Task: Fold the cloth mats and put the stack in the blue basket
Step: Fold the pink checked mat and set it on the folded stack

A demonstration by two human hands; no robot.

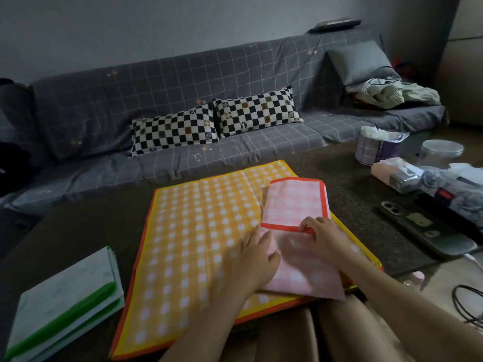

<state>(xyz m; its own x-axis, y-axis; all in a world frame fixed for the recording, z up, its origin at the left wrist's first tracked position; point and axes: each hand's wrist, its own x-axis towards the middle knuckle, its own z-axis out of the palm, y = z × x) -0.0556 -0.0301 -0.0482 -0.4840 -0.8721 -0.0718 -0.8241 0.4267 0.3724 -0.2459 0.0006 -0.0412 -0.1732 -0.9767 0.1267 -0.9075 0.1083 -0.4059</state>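
Note:
A pink checked cloth mat (296, 202) with a red-orange border lies partly folded on the right side of a large yellow checked mat (198, 231), which is spread flat on the dark table (86, 231). My right hand (322, 237) pinches the pink mat's red border at its near folded edge. My left hand (252, 259) lies flat with its fingers straight, pressing on the pink mat's left part. A folded white mat with a green border (68, 299) sits at the table's near left. No blue basket is in view.
At the table's right stand a tissue roll (376, 146), a clear round lid (441, 148), a pink tissue pack (394, 171), two phones (428, 223) and a black cable (467, 301). A grey sofa (183, 82) with two checkered cushions lies behind the table.

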